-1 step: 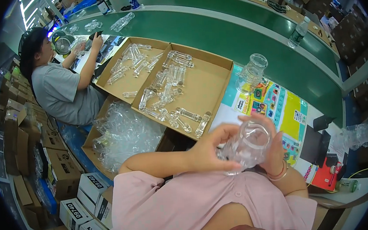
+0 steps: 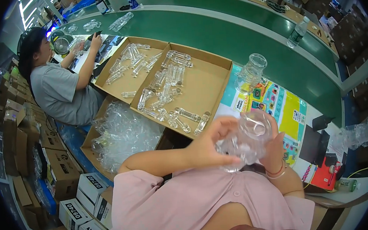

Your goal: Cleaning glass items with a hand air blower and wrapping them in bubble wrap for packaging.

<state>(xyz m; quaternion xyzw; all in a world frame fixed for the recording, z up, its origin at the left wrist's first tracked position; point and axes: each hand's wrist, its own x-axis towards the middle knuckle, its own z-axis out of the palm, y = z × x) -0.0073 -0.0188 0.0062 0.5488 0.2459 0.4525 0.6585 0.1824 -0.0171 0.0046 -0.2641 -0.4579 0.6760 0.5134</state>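
A clear, hollow, bottle-like vessel (image 2: 251, 141) with a round mouth is held tilted in front of my chest. My left hand (image 2: 214, 145) grips its lower left part, thumb along the near side. Around its right side curves my right hand (image 2: 275, 151), with a band on the wrist; some of its fingers are hidden behind the vessel. Just beyond the hands, a similar clear ribbed vessel (image 2: 252, 73) stands on a colourful printed sheet (image 2: 285, 107). To the left lies a cardboard tray (image 2: 207, 83) with several clear tube-shaped pieces (image 2: 174, 74).
A second tray (image 2: 117, 89) adjoins it, with a carton of clear plastic bags (image 2: 123, 137) below. A co-worker (image 2: 61, 90) sits at the left. Clear stacked pieces (image 2: 362, 134) and a red item (image 2: 326, 175) lie right. A bottle (image 2: 297, 32) stands on the green conveyor (image 2: 211, 26).
The clear vessel has tipped slightly between my hands, its mouth rising a little. Both hands still hold it, and the rest of the scene looks the same apart from a small view shift.
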